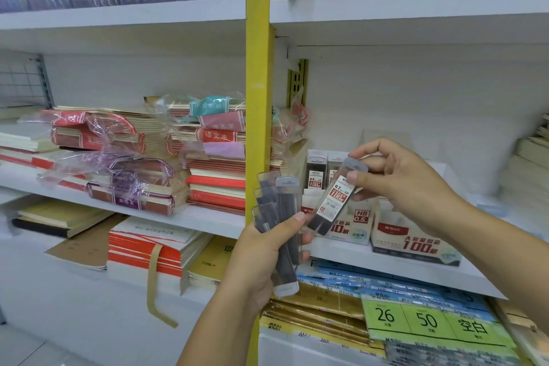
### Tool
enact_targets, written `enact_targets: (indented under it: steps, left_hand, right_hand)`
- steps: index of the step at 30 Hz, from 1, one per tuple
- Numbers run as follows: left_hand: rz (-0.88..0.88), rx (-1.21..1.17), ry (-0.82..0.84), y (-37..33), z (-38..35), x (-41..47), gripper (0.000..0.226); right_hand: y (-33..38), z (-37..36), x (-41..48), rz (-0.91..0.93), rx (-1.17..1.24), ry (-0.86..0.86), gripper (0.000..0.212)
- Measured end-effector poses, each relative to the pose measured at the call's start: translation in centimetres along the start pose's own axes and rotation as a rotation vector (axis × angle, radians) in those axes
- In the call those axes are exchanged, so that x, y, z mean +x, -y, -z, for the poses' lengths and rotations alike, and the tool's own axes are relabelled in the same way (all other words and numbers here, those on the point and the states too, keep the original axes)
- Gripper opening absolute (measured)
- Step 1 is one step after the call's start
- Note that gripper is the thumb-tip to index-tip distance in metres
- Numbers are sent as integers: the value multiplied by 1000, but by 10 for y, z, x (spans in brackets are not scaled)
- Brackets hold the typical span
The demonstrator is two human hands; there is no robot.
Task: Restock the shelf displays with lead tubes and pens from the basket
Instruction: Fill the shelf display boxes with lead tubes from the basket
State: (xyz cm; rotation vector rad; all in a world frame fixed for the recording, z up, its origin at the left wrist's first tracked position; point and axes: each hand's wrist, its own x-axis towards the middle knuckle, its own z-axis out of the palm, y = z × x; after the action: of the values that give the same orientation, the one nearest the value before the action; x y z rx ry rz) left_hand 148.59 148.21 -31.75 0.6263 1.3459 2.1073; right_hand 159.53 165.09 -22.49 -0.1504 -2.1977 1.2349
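Observation:
My left hand grips a fanned bundle of several clear lead tubes with grey caps, held upright in front of the yellow shelf post. My right hand pinches the top of a single lead tube with a red and white 0.7 label, tilted, its lower end near my left thumb. Behind it on the white shelf stand a display box marked HB 0.5 with upright lead tubes in it, and a second display box to its right. No basket or pens are in view.
A yellow upright post divides the shelving. Stacks of wrapped exercise books fill the left shelf, with more books below. Blue and green paper packs lie under the right shelf. Notebooks sit at far right.

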Motion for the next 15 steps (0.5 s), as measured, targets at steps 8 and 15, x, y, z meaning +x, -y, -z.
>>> enact_targets:
  steps: [8,15]
  left_hand:
    - [-3,-13,18,3,-5,5,34]
    - [-5,10,55,11,-27,7,29]
  right_hand:
    - [16,65,23,269,-119,-371,35]
    - [-9,79,23,138,-492,-238,29]
